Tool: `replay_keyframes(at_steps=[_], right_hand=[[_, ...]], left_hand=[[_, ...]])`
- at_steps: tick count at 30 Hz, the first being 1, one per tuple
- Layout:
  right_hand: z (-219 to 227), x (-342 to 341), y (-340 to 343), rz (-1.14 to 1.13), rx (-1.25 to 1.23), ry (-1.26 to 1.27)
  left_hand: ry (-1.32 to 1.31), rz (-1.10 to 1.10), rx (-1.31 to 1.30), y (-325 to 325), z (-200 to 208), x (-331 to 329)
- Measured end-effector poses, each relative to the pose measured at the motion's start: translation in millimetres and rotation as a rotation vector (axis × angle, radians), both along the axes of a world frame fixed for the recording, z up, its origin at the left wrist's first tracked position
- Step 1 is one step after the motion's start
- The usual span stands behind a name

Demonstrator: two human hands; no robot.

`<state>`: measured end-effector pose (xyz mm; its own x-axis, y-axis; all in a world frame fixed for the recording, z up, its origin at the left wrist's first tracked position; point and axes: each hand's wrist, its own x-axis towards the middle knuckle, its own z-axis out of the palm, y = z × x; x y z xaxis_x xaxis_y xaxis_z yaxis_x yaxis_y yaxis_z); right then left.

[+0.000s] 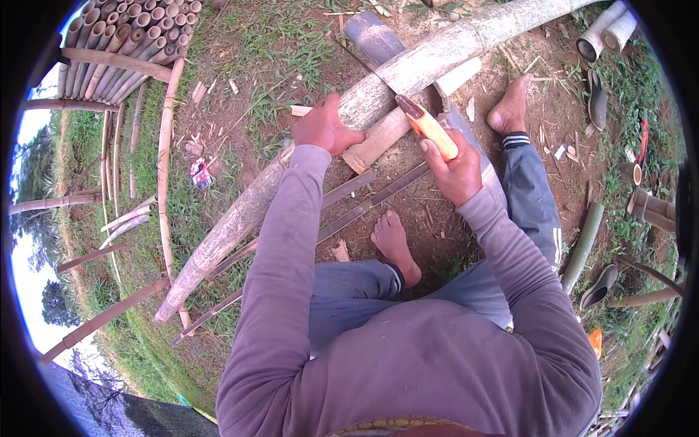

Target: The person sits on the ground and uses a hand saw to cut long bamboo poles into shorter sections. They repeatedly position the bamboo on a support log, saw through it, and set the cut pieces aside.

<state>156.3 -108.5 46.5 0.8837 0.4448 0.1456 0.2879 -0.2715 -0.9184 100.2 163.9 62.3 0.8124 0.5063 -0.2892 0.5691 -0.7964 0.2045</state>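
A long, thick, pale bamboo pole runs slantwise from the lower left to the upper right. My left hand grips it from above, with its thumb toward the saw. In my right hand is a handsaw with an orange-yellow and dark handle, the fingers closed round the grip. Its thin dark blade lies across the pole, just right of my left hand, and its tip reaches past the far side. Under the pole sits a short wooden block. How deep the blade sits in the bamboo I cannot tell.
Cut bamboo tubes are stacked on a rack at the upper left. Split strips lie by my bare feet. A green bamboo piece, sandals and a red-handled tool are on the right. Wood chips litter the ground.
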Motion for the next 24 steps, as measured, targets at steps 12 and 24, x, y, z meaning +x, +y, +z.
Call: replay_keyframes(at_steps=[12,24], right_hand=[[-64,4,-16,0.089,0.218,0.046],[-83,18,-25,0.180,0.312,0.347]], left_hand=[[-0.124,-0.011,0.028,-7,-7,-13],[-0.145,-0.005,0.078,-9,-11,-56]])
